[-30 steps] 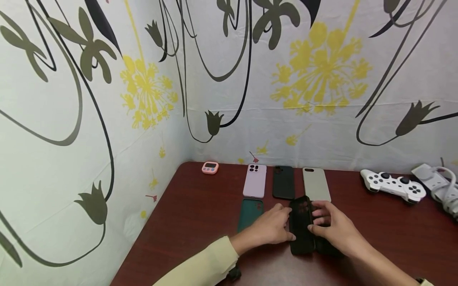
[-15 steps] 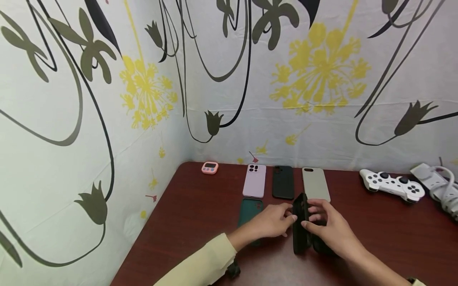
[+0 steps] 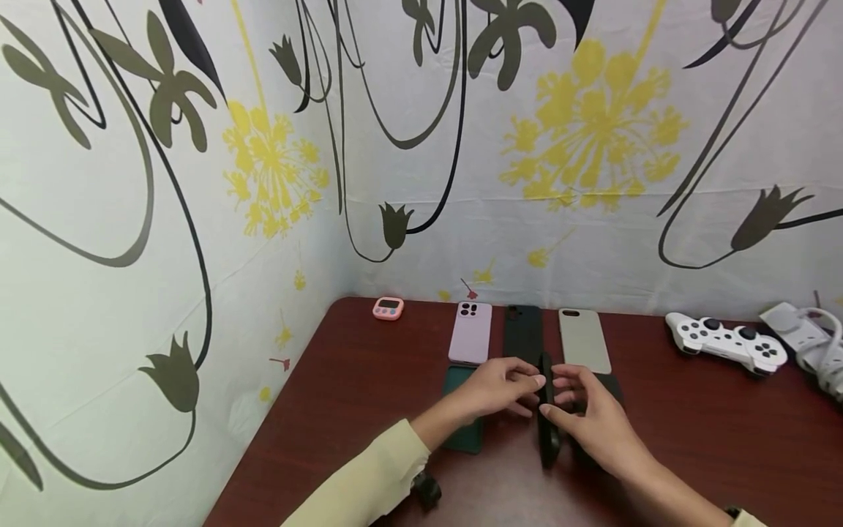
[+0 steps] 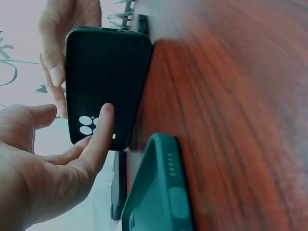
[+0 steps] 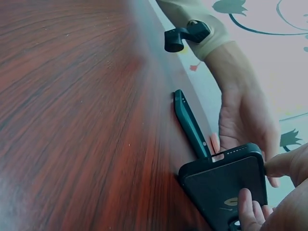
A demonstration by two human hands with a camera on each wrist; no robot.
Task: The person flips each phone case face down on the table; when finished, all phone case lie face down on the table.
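Note:
A black phone case (image 3: 548, 432) stands on its long edge between the two hands, seen almost edge-on in the head view. Its inner face with round camera holes shows in the left wrist view, its outer face in the right wrist view. The right hand (image 3: 602, 432) holds the case, thumb at its edge and fingers against the outer face (image 5: 221, 192). The left hand (image 3: 490, 388) reaches to the other side; one straight finger (image 4: 100, 134) lies over the inner face, thumb apart from the edge. Another dark case (image 3: 612, 386) lies partly hidden under the right hand.
A teal case (image 3: 466, 438) lies beneath the left forearm. Behind stand in a row a lilac case (image 3: 470, 333), a dark case (image 3: 523, 329) and a beige case (image 3: 585, 340). Farther off are a pink timer (image 3: 388, 309), a white game controller (image 3: 724, 342) and a power strip (image 3: 800, 329).
The black case has swung from showing its inner face to standing edge-on. The right hand has shifted left with it, uncovering more of the dark case beneath; the left hand has drawn slightly away leftward.

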